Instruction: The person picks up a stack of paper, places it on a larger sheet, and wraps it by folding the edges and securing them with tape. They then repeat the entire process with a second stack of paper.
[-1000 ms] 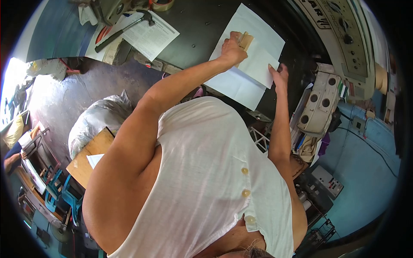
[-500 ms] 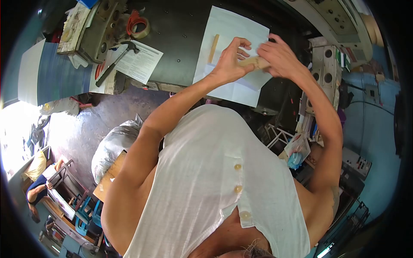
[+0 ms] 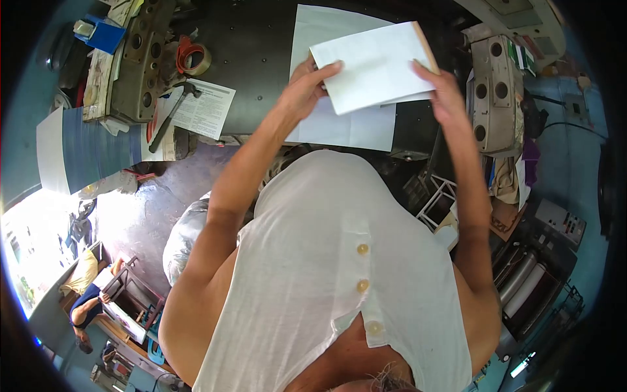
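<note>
A white paper pad [image 3: 375,65] with a tan strip [image 3: 426,47] along its right edge is raised above the bench, tilted a little. My left hand [image 3: 305,86] grips its left end, thumb on top and fingers underneath. At the right end, my right hand [image 3: 449,96] grips it close to the tan strip, thumb also on top; this hand is slightly blurred. Beneath the pad, a large white sheet [image 3: 349,127] lies on the dark benchtop [image 3: 261,65], partly hidden by the pad.
Left on the bench are a hammer [image 3: 171,114], a printed page [image 3: 208,108] and an orange tape dispenser [image 3: 191,55]. Metal blocks with round holes stand left [image 3: 145,65] and right [image 3: 494,91]. Another person [image 3: 88,307] is far off at lower left, beside a chair.
Before, my hands were close together around a tan strip over the white sheet. Now they are wide apart, holding up the pad. The view has shifted slightly.
</note>
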A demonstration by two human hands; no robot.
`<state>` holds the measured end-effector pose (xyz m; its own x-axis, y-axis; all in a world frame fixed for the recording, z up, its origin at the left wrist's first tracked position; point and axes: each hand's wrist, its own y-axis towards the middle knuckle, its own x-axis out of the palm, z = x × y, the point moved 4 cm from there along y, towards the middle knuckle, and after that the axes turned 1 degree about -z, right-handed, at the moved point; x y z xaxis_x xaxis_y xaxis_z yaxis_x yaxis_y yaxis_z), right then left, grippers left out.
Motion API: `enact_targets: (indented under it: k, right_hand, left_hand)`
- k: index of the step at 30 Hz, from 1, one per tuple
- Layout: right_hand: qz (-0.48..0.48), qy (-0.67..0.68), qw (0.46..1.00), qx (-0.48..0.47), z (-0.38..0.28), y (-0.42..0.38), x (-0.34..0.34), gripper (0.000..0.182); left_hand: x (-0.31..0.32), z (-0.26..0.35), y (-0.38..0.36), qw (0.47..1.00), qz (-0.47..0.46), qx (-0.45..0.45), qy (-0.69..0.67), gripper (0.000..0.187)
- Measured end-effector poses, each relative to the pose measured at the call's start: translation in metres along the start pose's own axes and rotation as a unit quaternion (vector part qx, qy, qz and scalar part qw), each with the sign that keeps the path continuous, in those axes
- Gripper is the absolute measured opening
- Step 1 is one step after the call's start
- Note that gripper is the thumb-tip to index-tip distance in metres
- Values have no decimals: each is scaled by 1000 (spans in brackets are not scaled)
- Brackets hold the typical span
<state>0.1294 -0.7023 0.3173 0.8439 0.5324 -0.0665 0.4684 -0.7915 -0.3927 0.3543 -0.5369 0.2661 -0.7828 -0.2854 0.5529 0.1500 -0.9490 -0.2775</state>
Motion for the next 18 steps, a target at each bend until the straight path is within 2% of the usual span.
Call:
enact_targets:
  k: [1,2,4,7,10,11,13,15,16,17,18]
  right_hand:
    - [29,-8,999,17,14,-1,11,46]
    - [49,-9,998,40,36,5,15,43]
    - [33,83,992,91,67,7,29,50]
    - [65,122,985,104,97,14,33,55]
    - [75,104,989,75,113,19,34,64]
    - [106,-21,992,65,121,24,32,66]
    - [163,-268,949,39,128,31,34,69]
    - [191,-341,920,30,124,21,41,70]
    - [203,-378,903,26,117,14,45,71]
    - [215,-410,886,-6,124,17,45,63]
    - [239,-427,871,-40,121,12,46,62]
  left_hand:
    - [-5,2,12,995,55,-15,82,67]
    - [-15,-1,26,993,63,-44,85,66]
    - [-32,-7,45,988,77,-103,90,63]
    - [-38,-7,54,983,62,-103,141,59]
    - [-48,-16,68,978,59,-90,179,63]
    - [-53,-22,72,977,58,-84,188,65]
    - [-62,-32,75,938,134,-69,313,65]
    - [-65,-32,79,864,189,-30,465,62]
    - [-63,-31,80,809,206,-1,551,60]
    - [-62,-32,76,744,220,25,631,58]
    - [-61,-30,73,782,210,4,588,55]
